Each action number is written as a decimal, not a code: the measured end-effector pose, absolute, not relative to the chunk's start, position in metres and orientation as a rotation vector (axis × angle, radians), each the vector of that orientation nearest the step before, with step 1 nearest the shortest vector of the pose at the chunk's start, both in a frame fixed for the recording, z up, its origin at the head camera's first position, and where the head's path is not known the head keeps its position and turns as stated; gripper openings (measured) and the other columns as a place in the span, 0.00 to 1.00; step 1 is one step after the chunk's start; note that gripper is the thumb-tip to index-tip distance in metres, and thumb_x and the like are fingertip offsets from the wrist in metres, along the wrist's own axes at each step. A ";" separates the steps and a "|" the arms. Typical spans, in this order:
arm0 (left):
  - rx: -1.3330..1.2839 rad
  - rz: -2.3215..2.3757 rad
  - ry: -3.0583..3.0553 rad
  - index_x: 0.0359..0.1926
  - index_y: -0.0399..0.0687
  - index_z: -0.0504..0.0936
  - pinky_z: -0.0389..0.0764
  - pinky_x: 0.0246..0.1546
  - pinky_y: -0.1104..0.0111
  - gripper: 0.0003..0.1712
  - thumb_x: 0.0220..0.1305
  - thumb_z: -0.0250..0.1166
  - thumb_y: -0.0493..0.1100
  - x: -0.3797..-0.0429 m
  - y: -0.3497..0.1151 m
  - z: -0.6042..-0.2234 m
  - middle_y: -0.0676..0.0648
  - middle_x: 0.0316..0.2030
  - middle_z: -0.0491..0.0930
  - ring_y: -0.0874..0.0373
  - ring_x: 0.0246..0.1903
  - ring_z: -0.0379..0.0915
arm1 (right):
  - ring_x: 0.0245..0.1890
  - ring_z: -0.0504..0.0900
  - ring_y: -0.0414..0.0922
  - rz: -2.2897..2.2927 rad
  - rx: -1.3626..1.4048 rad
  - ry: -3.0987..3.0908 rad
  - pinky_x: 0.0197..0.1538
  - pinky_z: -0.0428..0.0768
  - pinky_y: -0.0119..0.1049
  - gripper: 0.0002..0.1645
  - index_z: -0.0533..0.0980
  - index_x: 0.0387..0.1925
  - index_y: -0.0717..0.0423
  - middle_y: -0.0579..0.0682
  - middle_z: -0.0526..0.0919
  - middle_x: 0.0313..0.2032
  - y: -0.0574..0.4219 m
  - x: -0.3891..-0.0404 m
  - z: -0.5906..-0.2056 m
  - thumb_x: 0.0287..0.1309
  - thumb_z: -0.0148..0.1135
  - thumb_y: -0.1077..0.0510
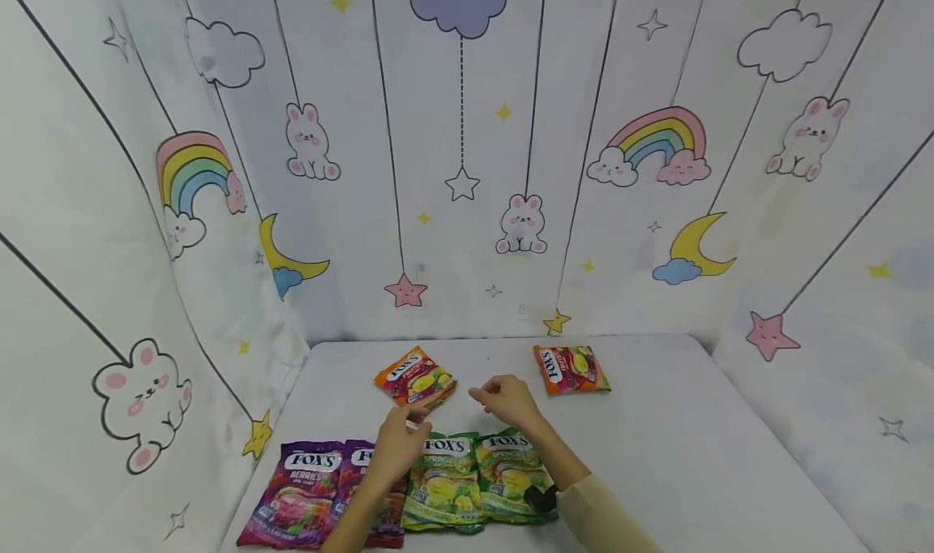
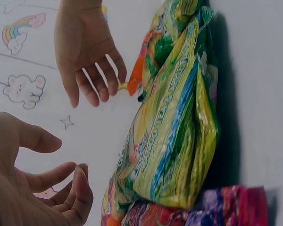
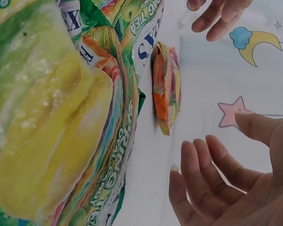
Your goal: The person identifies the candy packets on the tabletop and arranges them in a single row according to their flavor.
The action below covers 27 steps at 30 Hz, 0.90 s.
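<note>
My left hand [image 1: 397, 447] hovers over the gap between a purple berries candy bag [image 1: 357, 478] and a green spring tea candy bag [image 1: 441, 488]. Its fingers are loosely bent, with nothing between them in the left wrist view. Above a second green candy bag [image 1: 507, 478] is my right hand [image 1: 511, 403], fingers relaxed and holding nothing. An orange fruits candy bag [image 1: 416, 379] lies just beyond the left hand, tilted on the table. Another orange candy bag [image 1: 572, 369] lies beyond the right hand. My left forearm partly covers the nearer purple bag.
Another purple candy bag [image 1: 301, 492] lies at the row's left end, beside the others. The white table [image 1: 693, 456] stretches to the right. Cloth walls [image 1: 467, 277] printed with stars, bunnies and rainbows enclose its back and sides. A small black item [image 1: 541, 499] sits by the right wrist.
</note>
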<state>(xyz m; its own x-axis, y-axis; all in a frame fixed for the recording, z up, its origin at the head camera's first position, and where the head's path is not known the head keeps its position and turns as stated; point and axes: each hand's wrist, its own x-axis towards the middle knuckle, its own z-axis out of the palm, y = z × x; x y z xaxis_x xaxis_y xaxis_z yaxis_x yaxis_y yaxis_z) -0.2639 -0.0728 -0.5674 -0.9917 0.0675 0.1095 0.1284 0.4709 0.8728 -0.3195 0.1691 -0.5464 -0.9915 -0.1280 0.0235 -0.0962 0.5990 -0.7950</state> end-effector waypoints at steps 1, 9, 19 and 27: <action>-0.177 -1.580 -2.643 0.56 0.38 0.81 0.79 0.32 0.62 0.18 0.73 0.65 0.44 -0.265 -0.074 -0.567 0.38 0.49 0.77 0.53 0.38 0.77 | 0.34 0.86 0.54 -1.368 -0.195 2.780 0.35 0.79 0.42 0.21 0.86 0.37 0.55 0.54 0.88 0.33 0.168 -0.320 -0.546 0.67 0.68 0.40; -0.117 -1.558 -2.657 0.58 0.36 0.80 0.78 0.32 0.62 0.18 0.72 0.64 0.42 -0.277 -0.088 -0.570 0.40 0.47 0.78 0.53 0.37 0.77 | 0.35 0.87 0.54 -1.363 -0.224 2.767 0.36 0.79 0.43 0.21 0.85 0.37 0.56 0.55 0.88 0.35 0.160 -0.329 -0.544 0.67 0.67 0.41; -0.032 -1.495 -2.688 0.56 0.34 0.80 0.77 0.39 0.58 0.22 0.72 0.65 0.47 -0.292 -0.102 -0.571 0.42 0.45 0.79 0.50 0.42 0.77 | 0.32 0.86 0.50 -1.321 -0.201 2.777 0.33 0.78 0.41 0.22 0.86 0.37 0.56 0.51 0.87 0.31 0.144 -0.339 -0.544 0.66 0.68 0.40; 0.040 -1.650 -2.684 0.65 0.28 0.71 0.79 0.31 0.61 0.31 0.72 0.63 0.47 -0.301 -0.113 -0.571 0.36 0.47 0.78 0.45 0.36 0.81 | 0.30 0.85 0.50 -1.286 -0.183 2.776 0.33 0.78 0.41 0.25 0.86 0.38 0.57 0.49 0.86 0.27 0.134 -0.352 -0.549 0.65 0.69 0.38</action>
